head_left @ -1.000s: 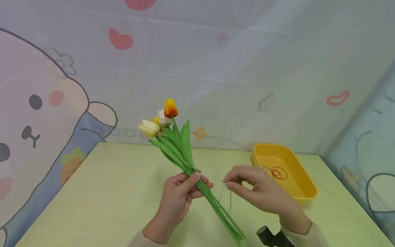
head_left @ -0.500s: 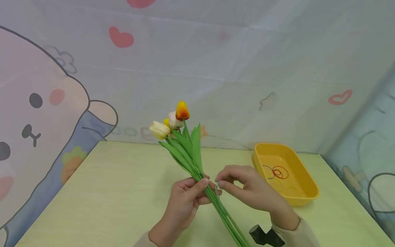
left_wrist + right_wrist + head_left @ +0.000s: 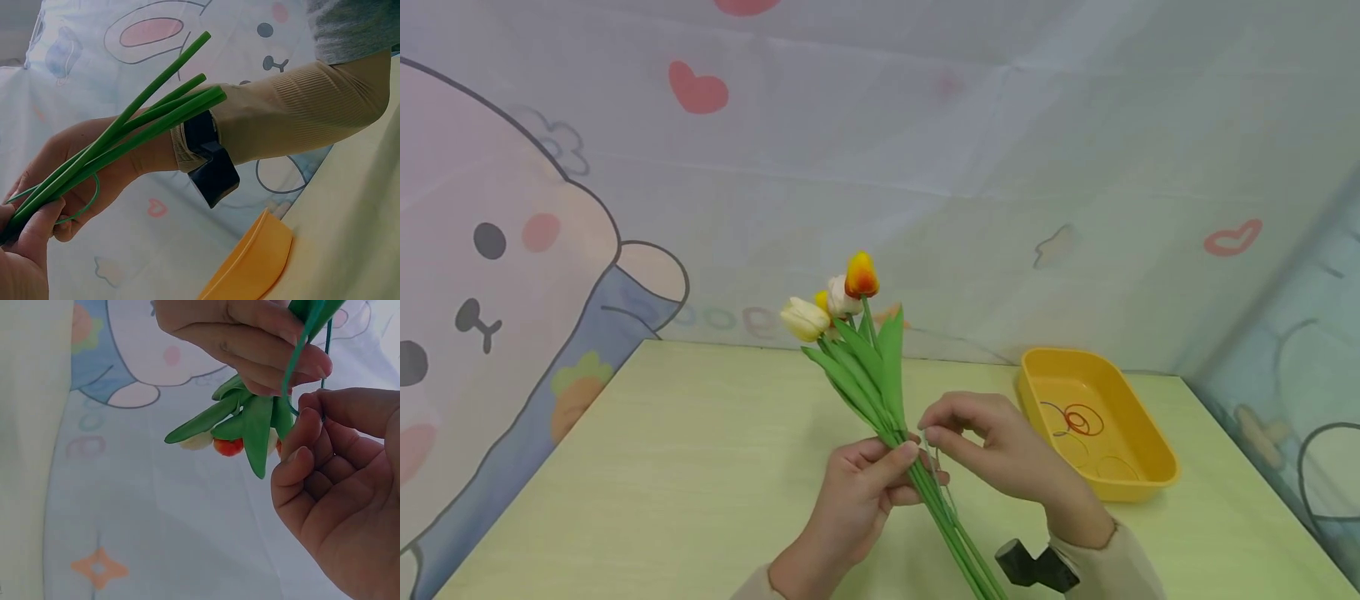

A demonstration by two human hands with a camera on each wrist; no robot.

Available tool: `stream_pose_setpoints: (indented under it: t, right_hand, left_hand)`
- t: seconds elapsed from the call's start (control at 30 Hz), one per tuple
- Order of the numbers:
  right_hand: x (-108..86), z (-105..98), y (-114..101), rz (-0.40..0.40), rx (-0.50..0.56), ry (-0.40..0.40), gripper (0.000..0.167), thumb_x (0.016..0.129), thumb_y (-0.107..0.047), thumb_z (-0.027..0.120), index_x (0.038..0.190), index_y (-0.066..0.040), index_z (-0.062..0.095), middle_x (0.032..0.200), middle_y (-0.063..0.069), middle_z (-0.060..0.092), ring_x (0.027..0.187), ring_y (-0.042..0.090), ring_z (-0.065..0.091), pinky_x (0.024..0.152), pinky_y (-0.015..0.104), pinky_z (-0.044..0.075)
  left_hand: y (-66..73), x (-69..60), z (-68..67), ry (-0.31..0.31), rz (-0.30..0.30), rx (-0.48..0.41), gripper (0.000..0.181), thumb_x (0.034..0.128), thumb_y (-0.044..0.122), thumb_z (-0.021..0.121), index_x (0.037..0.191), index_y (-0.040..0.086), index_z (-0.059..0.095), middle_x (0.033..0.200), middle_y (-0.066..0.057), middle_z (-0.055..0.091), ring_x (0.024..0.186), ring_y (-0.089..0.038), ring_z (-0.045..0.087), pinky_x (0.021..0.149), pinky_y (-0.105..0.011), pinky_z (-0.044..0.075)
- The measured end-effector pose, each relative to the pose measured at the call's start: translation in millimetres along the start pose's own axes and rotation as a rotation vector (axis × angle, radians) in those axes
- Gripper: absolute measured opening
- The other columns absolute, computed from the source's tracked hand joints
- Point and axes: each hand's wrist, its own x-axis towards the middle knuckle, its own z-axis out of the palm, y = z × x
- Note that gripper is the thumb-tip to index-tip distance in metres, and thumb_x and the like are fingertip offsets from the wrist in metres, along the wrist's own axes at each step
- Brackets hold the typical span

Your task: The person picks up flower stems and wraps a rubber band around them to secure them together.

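Observation:
My left hand (image 3: 859,493) grips a bunch of artificial tulips (image 3: 886,379) just below the leaves, thumb across the green stems (image 3: 943,518). White and orange-yellow blooms (image 3: 861,275) point up and away; the stem ends slant down to the right. Close by, my right hand (image 3: 996,454) pinches a thin green rubber band (image 3: 289,378) between thumb and forefinger. In the right wrist view the band stretches from that pinch up to the stems, with one strand crossing in front of them. The left wrist view shows the band's loop (image 3: 96,194) beside the stems.
A yellow tray (image 3: 1138,433) stands on the pale table (image 3: 700,467) at the right, with several coloured rubber bands (image 3: 1082,419) inside. Behind the table hangs a printed cloth (image 3: 925,150). A black wrist camera (image 3: 1037,567) sits on the right sleeve.
The left hand and tulips have shifted right. The right hand has moved left to the stems with the green rubber band, which hung apart from them earlier.

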Motion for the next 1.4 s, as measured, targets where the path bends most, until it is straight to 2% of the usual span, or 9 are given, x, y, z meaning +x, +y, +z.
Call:
stream_pose_setpoints:
  t: [0.23,0.5,0.6,0.67,0.77,0.9,1.0,1.23,1.4]
  right_hand:
    - [0.2,-5.9,3.2,0.038,-0.039,0.016,0.016,0.092,0.007,0.059,0.097,-0.007,0.065,0.083,0.002,0.064,0.072,0.011,0.056,0.066,0.024,0.052]
    - [-3.6,-22.7,-0.1,0.130,-0.067,0.008,0.013,0.095,0.002,0.057,0.097,-0.009,0.063,0.085,-0.002,0.061,0.073,0.011,0.054,0.066,0.024,0.050]
    - [-7.8,-30.2,3.5,0.134,0.058,-0.032,0.011,0.097,0.002,0.054,0.096,-0.007,0.060,0.082,0.002,0.055,0.073,0.014,0.051,0.064,0.025,0.048]
    - [-11.4,-35.1,7.7,0.118,0.191,-0.065,0.011,0.099,0.001,0.050,0.096,-0.007,0.057,0.080,0.004,0.050,0.073,0.016,0.048,0.062,0.026,0.046]
    - [-15.2,-39.2,12.5,-0.016,0.446,-0.135,0.012,0.101,0.003,0.042,0.096,-0.002,0.052,0.081,0.009,0.044,0.073,0.020,0.043,0.059,0.031,0.040]
    - [-17.4,-37.7,8.9,-0.222,0.775,-0.275,0.013,0.103,0.001,0.033,0.094,0.004,0.042,0.082,0.015,0.037,0.069,0.025,0.037,0.055,0.036,0.031]
    - [-15.4,-35.5,-1.1,-0.292,0.881,-0.361,0.013,0.103,0.000,0.032,0.093,0.005,0.038,0.079,0.015,0.034,0.064,0.024,0.035,0.049,0.034,0.031]
    - [-10.7,-42.0,-9.8,-0.299,0.779,-0.451,0.011,0.102,0.005,0.031,0.094,0.008,0.038,0.073,0.015,0.035,0.057,0.022,0.038,0.043,0.034,0.039]
    - [-19.1,-48.3,2.6,-0.250,0.700,-0.426,0.010,0.101,0.009,0.032,0.094,0.009,0.040,0.074,0.013,0.034,0.061,0.024,0.038,0.047,0.038,0.041]
  left_hand:
    - [-2.5,-0.4,-0.1,-0.014,-0.036,0.016,0.014,0.0959,0.006,0.058,0.093,0.011,0.071,0.082,0.000,0.072,0.079,-0.016,0.072,0.077,-0.033,0.060]
    - [4.2,2.1,-3.2,-0.089,-0.063,0.059,0.010,0.0962,0.007,0.058,0.094,0.004,0.067,0.082,-0.001,0.071,0.078,-0.016,0.072,0.075,-0.033,0.060]
    - [9.0,2.6,-5.9,-0.128,-0.063,0.062,0.010,0.0957,0.007,0.058,0.094,0.004,0.067,0.082,-0.001,0.071,0.077,-0.015,0.071,0.073,-0.032,0.060]
    - [13.1,2.4,-8.2,-0.166,-0.064,0.059,0.010,0.0957,0.006,0.058,0.094,0.007,0.067,0.083,0.000,0.071,0.077,-0.014,0.071,0.073,-0.031,0.060]
    - [20.2,2.6,-13.3,-0.229,-0.065,0.035,0.011,0.0959,0.006,0.056,0.096,0.008,0.067,0.084,0.001,0.071,0.078,-0.014,0.072,0.074,-0.031,0.060]
    - [30.0,3.0,-23.0,-0.357,-0.059,-0.020,0.015,0.0977,0.005,0.053,0.100,0.009,0.067,0.088,0.001,0.071,0.080,-0.013,0.072,0.075,-0.030,0.060]
    - [36.0,3.1,-30.0,-0.457,-0.069,-0.059,0.017,0.0996,0.005,0.050,0.104,0.009,0.066,0.090,0.002,0.071,0.081,-0.013,0.071,0.076,-0.030,0.060]
    - [45.2,0.2,-37.2,-0.585,-0.185,-0.128,0.020,0.0993,0.006,0.048,0.104,0.010,0.067,0.087,0.001,0.070,0.077,-0.011,0.070,0.074,-0.029,0.060]
    - [50.1,-2.5,-37.9,-0.616,-0.170,-0.189,0.022,0.1010,0.007,0.046,0.107,0.010,0.066,0.088,0.002,0.069,0.079,-0.009,0.070,0.075,-0.026,0.059]
